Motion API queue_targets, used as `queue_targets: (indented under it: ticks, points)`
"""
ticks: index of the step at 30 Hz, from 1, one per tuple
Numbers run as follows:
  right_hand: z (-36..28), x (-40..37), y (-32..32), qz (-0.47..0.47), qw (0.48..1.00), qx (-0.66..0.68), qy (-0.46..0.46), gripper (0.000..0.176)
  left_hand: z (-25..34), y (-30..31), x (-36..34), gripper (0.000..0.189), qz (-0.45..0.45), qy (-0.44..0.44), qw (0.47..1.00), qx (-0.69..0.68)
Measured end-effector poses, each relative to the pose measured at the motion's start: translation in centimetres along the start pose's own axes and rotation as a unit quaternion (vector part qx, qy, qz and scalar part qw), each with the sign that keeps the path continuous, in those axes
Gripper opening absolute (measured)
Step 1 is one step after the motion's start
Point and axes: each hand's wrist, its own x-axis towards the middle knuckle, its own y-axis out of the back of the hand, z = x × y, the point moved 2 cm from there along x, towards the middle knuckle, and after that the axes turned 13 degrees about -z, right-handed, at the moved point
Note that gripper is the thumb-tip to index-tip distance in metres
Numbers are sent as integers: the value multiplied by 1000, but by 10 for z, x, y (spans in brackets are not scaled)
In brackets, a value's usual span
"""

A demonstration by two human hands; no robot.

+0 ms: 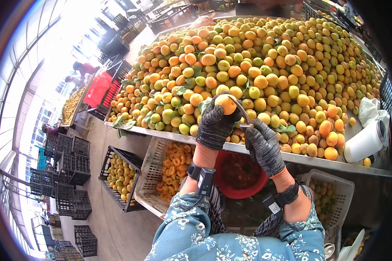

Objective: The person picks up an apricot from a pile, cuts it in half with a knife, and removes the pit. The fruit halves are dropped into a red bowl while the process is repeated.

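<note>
My left hand (214,124), in a dark knit glove, grips an orange apricot (225,104) at the near edge of a big heap of apricots (265,65). A curved metal blade (241,114) sits in my gloved right hand (264,145), its tip arching over against the apricot. Both hands hover just above the front rim of the metal sorting table (335,164), over a red bucket (235,191) with dark pits in it.
A white crate of halved apricots (172,167) and a black crate of whole fruit (119,176) stand below the table. Another white crate (331,195) is at right. A white plastic jug (365,141) lies on the table. Stacked black crates and distant workers fill the left.
</note>
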Motion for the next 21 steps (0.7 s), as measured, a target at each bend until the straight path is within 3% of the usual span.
queue_targets:
  ticks: [4, 6, 10, 18, 21]
  points:
    - [5, 2, -2, 5, 1000, -5, 3, 23, 3, -10, 4, 53, -25, 5, 1000, -7]
    - [6, 2, -4, 20, 1000, 2, 10, 23, 4, -14, 5, 59, -35, -6, 998, 59]
    - [13, 5, -1, 21, 1000, 11, -9, 22, 5, -26, 4, 60, -56, 19, 998, 3]
    - [16, 10, -1, 49, 999, -7, -21, 24, -5, -26, -6, 52, -10, 98, 990, 99]
    - [13, 8, -2, 38, 999, -21, -16, 25, -9, -22, -3, 52, -1, 75, 992, 99]
